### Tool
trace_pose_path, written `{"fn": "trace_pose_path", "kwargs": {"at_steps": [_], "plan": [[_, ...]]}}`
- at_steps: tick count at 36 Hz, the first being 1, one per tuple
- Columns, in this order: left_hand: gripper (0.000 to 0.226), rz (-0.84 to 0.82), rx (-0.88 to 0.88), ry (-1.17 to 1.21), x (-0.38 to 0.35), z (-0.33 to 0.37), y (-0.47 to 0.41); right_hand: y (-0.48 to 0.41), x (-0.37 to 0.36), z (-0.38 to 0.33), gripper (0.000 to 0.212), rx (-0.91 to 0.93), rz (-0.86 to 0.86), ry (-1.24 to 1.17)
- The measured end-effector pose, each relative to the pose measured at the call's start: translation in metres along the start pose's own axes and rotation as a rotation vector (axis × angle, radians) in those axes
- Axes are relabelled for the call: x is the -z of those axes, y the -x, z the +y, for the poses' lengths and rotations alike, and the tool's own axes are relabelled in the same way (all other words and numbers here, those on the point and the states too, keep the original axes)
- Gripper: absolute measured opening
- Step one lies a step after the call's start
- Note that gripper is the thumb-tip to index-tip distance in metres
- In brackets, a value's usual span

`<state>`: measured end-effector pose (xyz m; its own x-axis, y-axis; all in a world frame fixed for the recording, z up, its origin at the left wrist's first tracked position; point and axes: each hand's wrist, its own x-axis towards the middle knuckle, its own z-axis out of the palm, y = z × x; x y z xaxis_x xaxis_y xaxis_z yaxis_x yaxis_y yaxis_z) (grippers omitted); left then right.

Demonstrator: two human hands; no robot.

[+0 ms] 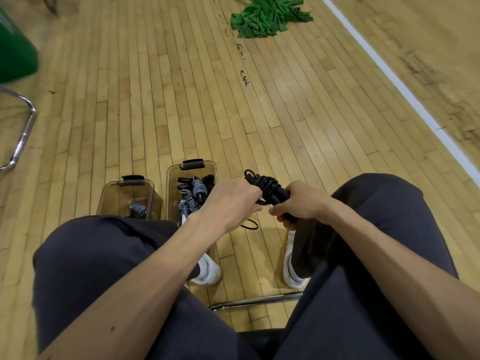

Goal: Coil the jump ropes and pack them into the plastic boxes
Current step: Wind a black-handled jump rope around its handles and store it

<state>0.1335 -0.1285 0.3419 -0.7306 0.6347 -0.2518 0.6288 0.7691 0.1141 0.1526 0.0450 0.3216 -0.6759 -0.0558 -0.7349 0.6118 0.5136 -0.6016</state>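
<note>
Both forearms reach forward between the knees; the left hand [228,201] and right hand [302,206] each grip a coiled black jump rope [267,187] above the floor; beside it stand 2 plastic boxes, the right box [170,183] holding grey ropes [193,197], the left box [111,193] fewer; green cloth [270,15] lies far off.

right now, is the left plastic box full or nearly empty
Nearly empty: the left box holds one grey rope bundle low inside, while the right box is piled with ropes.
</note>
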Motion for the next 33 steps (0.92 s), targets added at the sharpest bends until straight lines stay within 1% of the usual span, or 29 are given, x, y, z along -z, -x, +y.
{"fn": "trace_pose_path", "kwargs": {"at_steps": [3,6,10,13,18,22,25,28,30,33], "plan": [[0.033,-0.017,-0.050,0.035,0.008,-0.003,0.002,0.004,-0.001,-0.001,0.026,-0.070,-0.134,0.067],[0.036,-0.015,-0.102,0.099,0.009,-0.005,0.003,0.009,-0.001,-0.001,0.021,-0.103,-0.283,0.119],[0.042,0.001,-0.115,0.249,0.010,-0.009,0.005,0.017,0.003,-0.001,0.016,-0.119,-0.455,0.136],[0.046,0.023,-0.126,0.380,0.007,-0.009,0.008,0.020,0.004,0.000,0.014,-0.098,-0.537,0.194],[0.049,-0.036,-0.136,0.531,0.001,-0.001,0.007,0.024,0.001,0.004,0.009,-0.082,-0.633,0.284],[0.046,-0.127,-0.102,0.640,-0.002,0.005,0.003,0.026,-0.003,0.007,0.018,-0.011,-0.690,0.324],[0.039,-0.190,-0.042,0.791,-0.002,0.002,0.001,0.029,-0.001,0.008,0.018,0.053,-0.700,0.293],[0.026,-0.257,-0.008,0.991,0.000,0.000,0.000,0.032,0.002,0.008,0.013,0.127,-0.711,0.241],[0.020,-0.268,-0.025,1.075,-0.001,-0.003,-0.002,0.032,0.004,0.007,0.013,0.177,-0.716,0.203],[0.019,-0.299,-0.050,1.155,-0.003,-0.007,-0.006,0.033,0.004,0.007,0.008,0.220,-0.716,0.149]]}}
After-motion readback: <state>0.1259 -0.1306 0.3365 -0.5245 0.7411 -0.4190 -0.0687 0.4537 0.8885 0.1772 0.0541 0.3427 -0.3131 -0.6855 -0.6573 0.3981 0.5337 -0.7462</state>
